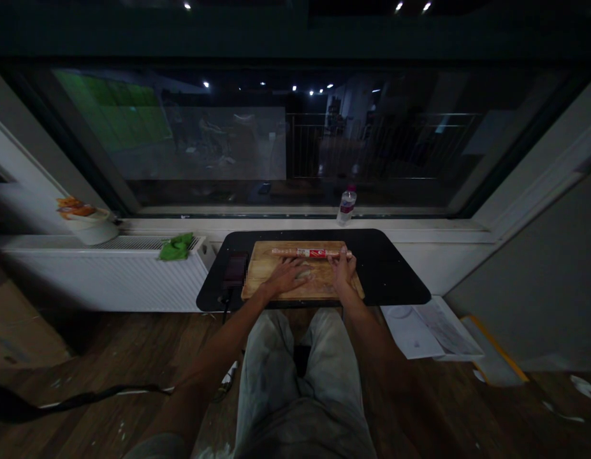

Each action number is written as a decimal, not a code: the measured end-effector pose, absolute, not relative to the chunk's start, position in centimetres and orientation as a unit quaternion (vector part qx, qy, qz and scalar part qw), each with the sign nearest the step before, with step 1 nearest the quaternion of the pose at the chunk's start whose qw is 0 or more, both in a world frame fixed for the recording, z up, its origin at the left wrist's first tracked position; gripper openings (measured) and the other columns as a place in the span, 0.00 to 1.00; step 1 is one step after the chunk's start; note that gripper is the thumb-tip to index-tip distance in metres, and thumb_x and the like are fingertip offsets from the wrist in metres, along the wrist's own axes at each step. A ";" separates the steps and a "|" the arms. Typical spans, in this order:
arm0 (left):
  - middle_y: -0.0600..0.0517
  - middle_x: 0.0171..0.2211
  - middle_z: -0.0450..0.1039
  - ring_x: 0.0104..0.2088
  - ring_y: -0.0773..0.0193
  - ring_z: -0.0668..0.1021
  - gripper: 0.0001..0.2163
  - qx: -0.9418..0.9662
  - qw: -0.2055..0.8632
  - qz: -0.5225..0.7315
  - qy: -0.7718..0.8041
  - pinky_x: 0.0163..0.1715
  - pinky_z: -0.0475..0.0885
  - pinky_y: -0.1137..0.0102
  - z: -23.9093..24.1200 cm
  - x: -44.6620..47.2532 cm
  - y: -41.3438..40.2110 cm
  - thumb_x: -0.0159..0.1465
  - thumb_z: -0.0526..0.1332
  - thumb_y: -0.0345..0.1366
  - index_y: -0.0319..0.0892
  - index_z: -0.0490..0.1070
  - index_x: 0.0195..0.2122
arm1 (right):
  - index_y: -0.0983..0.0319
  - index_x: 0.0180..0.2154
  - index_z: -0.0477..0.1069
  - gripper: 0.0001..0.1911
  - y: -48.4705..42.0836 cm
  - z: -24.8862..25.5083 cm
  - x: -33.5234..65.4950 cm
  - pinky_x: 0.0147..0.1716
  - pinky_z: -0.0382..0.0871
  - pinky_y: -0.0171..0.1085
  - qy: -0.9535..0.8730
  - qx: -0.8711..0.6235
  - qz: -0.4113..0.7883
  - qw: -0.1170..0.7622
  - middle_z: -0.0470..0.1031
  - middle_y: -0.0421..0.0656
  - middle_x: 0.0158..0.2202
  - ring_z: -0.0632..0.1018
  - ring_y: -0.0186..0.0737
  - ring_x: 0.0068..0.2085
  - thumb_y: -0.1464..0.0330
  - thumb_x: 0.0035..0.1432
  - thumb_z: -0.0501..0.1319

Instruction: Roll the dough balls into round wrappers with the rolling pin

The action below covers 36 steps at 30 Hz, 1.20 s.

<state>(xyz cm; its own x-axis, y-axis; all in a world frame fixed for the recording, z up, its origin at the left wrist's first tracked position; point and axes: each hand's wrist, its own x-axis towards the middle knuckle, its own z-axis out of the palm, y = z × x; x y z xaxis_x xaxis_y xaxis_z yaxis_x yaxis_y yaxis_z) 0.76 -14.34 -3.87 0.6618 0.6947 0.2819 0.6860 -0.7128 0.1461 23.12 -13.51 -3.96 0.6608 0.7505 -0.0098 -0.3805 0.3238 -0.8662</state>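
Wrapped sausage point(309, 253), across the 12 o'clock edge of cutting board point(261, 264); likely firm, light, slick-wrapped, best gripped mid-length; right hand point(343, 271) pinches its 3 o'clock end; left hand point(288, 277) flat, fingers released.

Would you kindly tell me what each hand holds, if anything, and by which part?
The right hand grips the long wrapped sausage near its right end; the left hand lies flat on the cutting board.

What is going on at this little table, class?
A seated person works at a wooden cutting board on a black table. The left hand lies flat on the board; the right hand grips the right end of a long wrapped roll lying along the board's far edge. A water bottle stands on the sill.
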 end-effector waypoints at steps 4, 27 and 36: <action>0.51 0.75 0.71 0.74 0.48 0.71 0.22 0.918 0.034 0.144 0.369 0.76 0.62 0.49 -3.3 0.6 -14.8 0.81 0.55 0.55 0.59 0.77 0.70 | 0.50 0.37 0.61 0.23 -13.8 -3.7 23.1 0.44 0.86 0.43 -0.194 -0.454 0.370 0.787 0.79 0.34 0.36 0.85 0.41 0.39 0.48 0.63 0.72; 0.51 0.75 0.71 0.74 0.49 0.70 0.20 0.921 0.065 0.141 0.358 0.77 0.61 0.50 -3.2 0.5 -14.7 0.81 0.54 0.50 0.55 0.78 0.66 | 0.51 0.38 0.63 0.26 -14.3 -3.2 23.0 0.40 0.86 0.38 -0.190 -0.439 0.377 0.793 0.77 0.33 0.36 0.84 0.39 0.39 0.47 0.60 0.75; 0.50 0.73 0.75 0.73 0.51 0.72 0.23 0.908 0.070 0.139 0.390 0.76 0.60 0.51 -3.2 1.1 -14.5 0.83 0.49 0.49 0.55 0.75 0.70 | 0.51 0.38 0.63 0.22 -14.0 -3.6 23.2 0.41 0.87 0.39 -0.193 -0.444 0.369 0.794 0.77 0.33 0.36 0.84 0.38 0.38 0.50 0.61 0.74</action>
<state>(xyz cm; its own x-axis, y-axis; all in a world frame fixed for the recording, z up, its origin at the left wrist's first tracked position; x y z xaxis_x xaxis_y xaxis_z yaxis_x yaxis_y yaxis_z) 1.05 -14.54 -3.24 0.6573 0.7275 0.1970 0.6887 -0.6859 0.2350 23.15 -14.00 -3.60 0.6529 0.7571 -0.0216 -0.4150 0.3337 -0.8464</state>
